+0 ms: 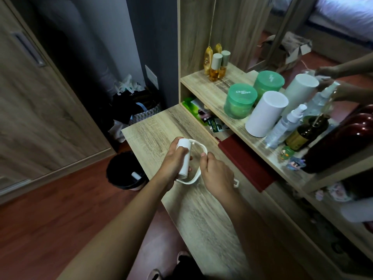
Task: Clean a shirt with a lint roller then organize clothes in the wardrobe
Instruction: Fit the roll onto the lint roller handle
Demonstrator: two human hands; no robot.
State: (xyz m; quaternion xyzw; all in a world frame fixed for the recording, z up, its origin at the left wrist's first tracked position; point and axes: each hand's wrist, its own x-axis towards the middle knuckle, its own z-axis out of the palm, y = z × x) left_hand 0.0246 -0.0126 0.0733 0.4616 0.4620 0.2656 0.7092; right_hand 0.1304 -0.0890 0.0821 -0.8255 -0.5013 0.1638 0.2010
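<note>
A white lint roller (184, 156) is held just above the wooden desk top (201, 215). My left hand (173, 164) wraps around its white paper roll. My right hand (217, 174) grips the roller's curved white handle frame (198, 174), thumb and fingers pinched near its top end. No shirt shows in the view. The wardrobe door (40, 93) with a recessed handle stands at the left.
A black bin (125, 174) holding a spent white roll sits on the floor left of the desk. The shelf (205, 85) carries green jars (241, 101), white cylinders (266, 114), spray and amber bottles. A red book (246, 162) lies below it. Bags of clothes (133, 106) stand behind.
</note>
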